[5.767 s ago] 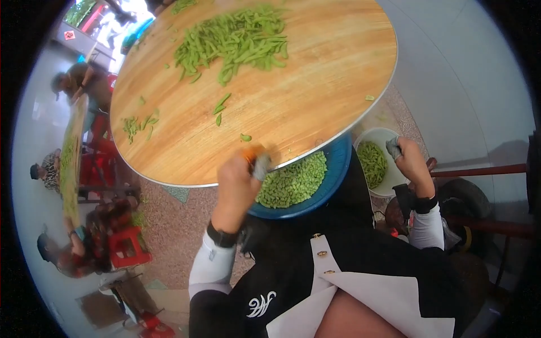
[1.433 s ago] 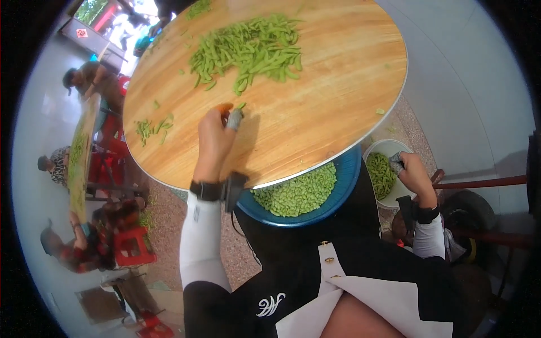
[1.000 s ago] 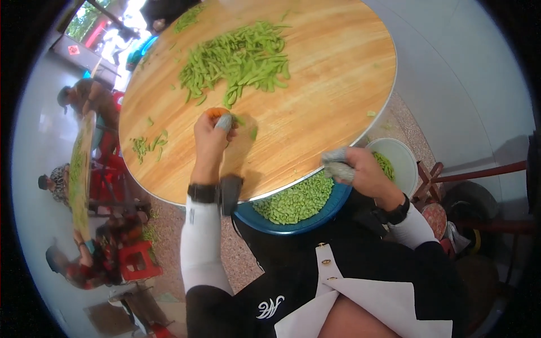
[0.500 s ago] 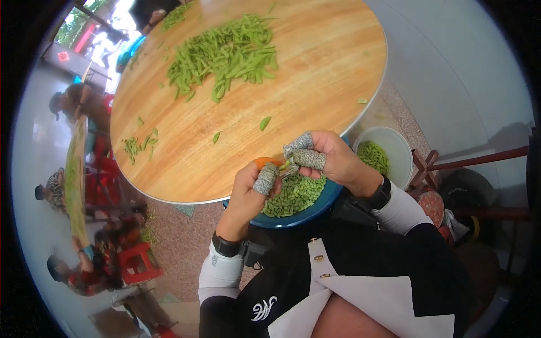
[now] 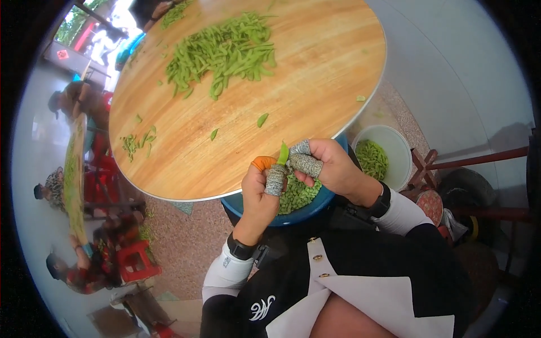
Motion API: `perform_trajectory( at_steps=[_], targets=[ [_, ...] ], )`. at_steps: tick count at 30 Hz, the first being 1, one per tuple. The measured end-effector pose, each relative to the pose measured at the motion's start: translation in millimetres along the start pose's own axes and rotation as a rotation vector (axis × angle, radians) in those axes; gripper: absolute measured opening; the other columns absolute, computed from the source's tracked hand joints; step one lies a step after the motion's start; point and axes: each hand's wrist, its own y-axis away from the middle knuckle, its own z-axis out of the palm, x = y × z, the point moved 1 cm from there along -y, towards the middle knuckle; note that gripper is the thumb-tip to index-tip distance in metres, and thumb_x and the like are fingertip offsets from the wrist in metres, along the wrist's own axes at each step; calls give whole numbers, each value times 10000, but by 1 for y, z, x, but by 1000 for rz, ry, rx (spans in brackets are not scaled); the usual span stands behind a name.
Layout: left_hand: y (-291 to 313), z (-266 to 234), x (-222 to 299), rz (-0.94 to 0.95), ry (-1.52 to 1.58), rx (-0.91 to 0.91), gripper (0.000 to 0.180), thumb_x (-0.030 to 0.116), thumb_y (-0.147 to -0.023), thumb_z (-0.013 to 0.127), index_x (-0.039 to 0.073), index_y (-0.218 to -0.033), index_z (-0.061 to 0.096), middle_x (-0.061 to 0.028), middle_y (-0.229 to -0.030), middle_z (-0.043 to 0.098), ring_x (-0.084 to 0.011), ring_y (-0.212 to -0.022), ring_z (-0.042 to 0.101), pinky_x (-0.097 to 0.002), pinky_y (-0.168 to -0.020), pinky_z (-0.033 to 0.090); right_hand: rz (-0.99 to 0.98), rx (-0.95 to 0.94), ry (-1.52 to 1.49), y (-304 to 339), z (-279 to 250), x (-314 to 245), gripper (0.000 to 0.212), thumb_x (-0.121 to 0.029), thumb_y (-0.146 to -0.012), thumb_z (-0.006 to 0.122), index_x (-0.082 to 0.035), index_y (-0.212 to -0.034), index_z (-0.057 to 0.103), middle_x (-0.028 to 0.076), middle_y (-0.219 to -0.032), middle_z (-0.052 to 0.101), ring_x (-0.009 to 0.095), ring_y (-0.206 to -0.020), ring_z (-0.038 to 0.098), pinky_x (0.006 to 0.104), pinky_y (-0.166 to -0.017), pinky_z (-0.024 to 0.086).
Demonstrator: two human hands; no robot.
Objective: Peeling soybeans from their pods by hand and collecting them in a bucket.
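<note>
My left hand [image 5: 260,191] and my right hand [image 5: 337,170] meet at the table's near edge, above a blue basin [image 5: 288,221]. Between their closed fingertips is a green bean pod [image 5: 283,153], its tip pointing up. Grey knitted finger sleeves cover some fingers of both hands, and an orange one is on a left finger. Shelled green beans [image 5: 298,198] fill much of the basin, partly hidden by my hands. On the round wooden table [image 5: 315,73] lies a heap of bean pods [image 5: 225,50], with two single pods nearer me.
A white bucket [image 5: 403,147] holding green pods or hulls stands to the right of the basin. Small green scraps [image 5: 132,145] lie at the table's left. Other people sit along a long table [image 5: 73,180] at far left, by a red stool [image 5: 135,262].
My left hand has moved right and turned more upright, closer to my right hand. A green pod now sticks up between the fingertips, where only a small green bit showed before.
</note>
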Motion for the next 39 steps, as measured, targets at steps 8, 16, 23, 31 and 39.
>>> perform_trajectory(
  at_steps=[8,16,23,31,39],
  targets=[
    [3,3,-3,-29,10,42,94,46,-844,471,13,-930,452,-6,-666,506,-51,-572,450,-181,-503,353,-119,17,141,-2,-1,13,90,-83,-844,505,-6,-846,553,-5,-649,523,43,-559,458,192,-498,374],
    [0,5,-12,53,13,39,102,32,-844,466,17,-945,469,-25,-682,538,-81,-567,481,-202,-512,366,-304,117,264,-10,1,22,69,-48,-843,478,-38,-824,543,-30,-674,497,33,-590,436,180,-513,354],
    [1,-1,-3,279,-1067,15,410,-29,-585,593,-1,-975,470,-171,-714,557,-357,-643,539,-401,-565,433,-22,70,35,-10,-2,22,65,-48,-831,517,8,-854,541,3,-700,534,52,-646,468,216,-556,392],
    [1,-1,-13,327,-461,71,223,27,-752,531,23,-971,487,-78,-644,499,-223,-553,495,-297,-493,380,-208,-16,95,-5,2,20,46,-60,-864,491,-26,-859,521,-18,-725,513,45,-627,456,186,-577,390],
    [0,3,-10,-206,485,4,140,171,-908,418,46,-867,465,0,-567,402,-87,-453,327,-214,-426,253,-360,-96,155,-5,-7,16,89,-37,-817,531,8,-893,543,3,-756,553,50,-700,488,217,-625,422]
  ],
)
